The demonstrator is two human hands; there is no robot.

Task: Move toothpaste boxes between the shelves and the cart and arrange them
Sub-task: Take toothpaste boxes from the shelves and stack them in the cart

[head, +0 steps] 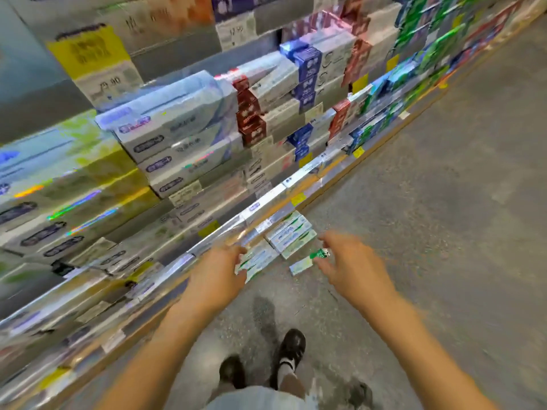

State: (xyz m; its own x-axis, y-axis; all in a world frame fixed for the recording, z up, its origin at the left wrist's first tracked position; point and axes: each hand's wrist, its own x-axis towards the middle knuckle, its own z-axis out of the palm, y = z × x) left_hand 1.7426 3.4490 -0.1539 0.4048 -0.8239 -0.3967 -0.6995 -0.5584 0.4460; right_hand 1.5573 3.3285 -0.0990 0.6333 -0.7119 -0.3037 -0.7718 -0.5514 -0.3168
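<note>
The view is blurred by motion. My left hand [219,272] reaches down beside the lowest shelf and grips white and green toothpaste boxes [255,261] at their left end. My right hand [353,261] is spread at the same height, fingers curled towards a small green box end [321,253] between thumb and forefinger; whether it grips that end is unclear. A small pale box [300,266] lies just left of that hand. Several more white and green boxes [291,235] lie stacked on the floor against the shelf foot.
Shelves [207,241] packed with toothpaste boxes run from lower left to upper right, with yellow price tags on their edges. Grey speckled floor [429,202] fills the right side. My feet in dark shoes [291,347] stand below the hands. No cart is in view.
</note>
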